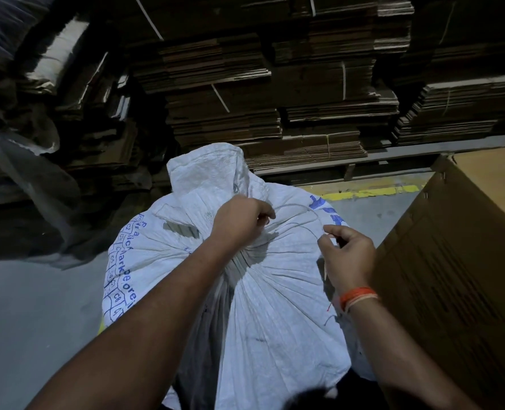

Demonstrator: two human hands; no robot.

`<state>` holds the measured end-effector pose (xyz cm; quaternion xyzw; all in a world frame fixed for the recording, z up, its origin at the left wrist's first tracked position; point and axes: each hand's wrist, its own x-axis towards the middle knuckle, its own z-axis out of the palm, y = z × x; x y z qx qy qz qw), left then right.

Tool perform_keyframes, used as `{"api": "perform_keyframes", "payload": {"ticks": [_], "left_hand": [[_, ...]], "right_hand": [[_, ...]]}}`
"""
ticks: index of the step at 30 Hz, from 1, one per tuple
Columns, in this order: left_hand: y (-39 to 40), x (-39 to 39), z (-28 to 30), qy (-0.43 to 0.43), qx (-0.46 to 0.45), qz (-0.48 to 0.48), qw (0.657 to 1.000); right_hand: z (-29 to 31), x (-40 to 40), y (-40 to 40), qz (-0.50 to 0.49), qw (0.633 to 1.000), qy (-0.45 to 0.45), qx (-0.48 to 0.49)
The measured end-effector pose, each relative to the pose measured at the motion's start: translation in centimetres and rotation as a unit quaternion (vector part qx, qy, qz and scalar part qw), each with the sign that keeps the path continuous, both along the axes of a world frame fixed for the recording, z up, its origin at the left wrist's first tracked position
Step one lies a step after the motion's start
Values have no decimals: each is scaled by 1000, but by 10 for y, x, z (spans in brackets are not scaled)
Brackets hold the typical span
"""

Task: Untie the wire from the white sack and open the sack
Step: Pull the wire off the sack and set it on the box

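A white sack (263,291) with blue print is shown standing on the grey floor (38,306) in the near centre, its neck gathered into radiating pleats and its upper flap folded toward the far side. The left hand (239,220) is seen closed at the gathered neck, with its fingers pinched on the wire (301,210). From there the wire is looped in a thin arc toward the right, where its other part is pinched between thumb and forefinger of the right hand (345,255), held just above the sack's right shoulder. An orange thread band (357,297) is worn on the right wrist. A large cardboard box (458,276) is placed just beside the sack on the right. Stacks of flattened cardboard (274,93), some bound with white straps, are piled along the far side, and clear plastic sheeting (17,161) is seen at the far left. A yellow floor line (369,192) is visible beyond the sack.
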<state>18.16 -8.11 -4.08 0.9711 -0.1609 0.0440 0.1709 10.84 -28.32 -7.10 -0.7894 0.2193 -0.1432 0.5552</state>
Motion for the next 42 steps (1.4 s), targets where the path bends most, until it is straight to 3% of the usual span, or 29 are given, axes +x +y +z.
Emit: {"api": "perform_keyframes", "payload": {"ticks": [5, 9, 19, 24, 30, 42], "left_hand": [[-23, 3, 34, 78, -116, -85, 987], [-17, 3, 39, 145, -104, -148, 973], [4, -4, 14, 80, -37, -170, 981], [6, -9, 2, -20, -36, -56, 998], [0, -30, -6, -54, -89, 31, 994], [-4, -61, 47, -32, -139, -69, 987]], "right_hand": [[0, 5, -6, -5, 1000, -13, 5], [-1, 8, -9, -17, 999, -16, 22], [0, 6, -14, 6, 1000, 17, 13], [-2, 0, -19, 48, 997, 57, -29], [3, -24, -18, 105, 990, 84, -43], [46, -76, -51, 98, 994, 39, 36]]}}
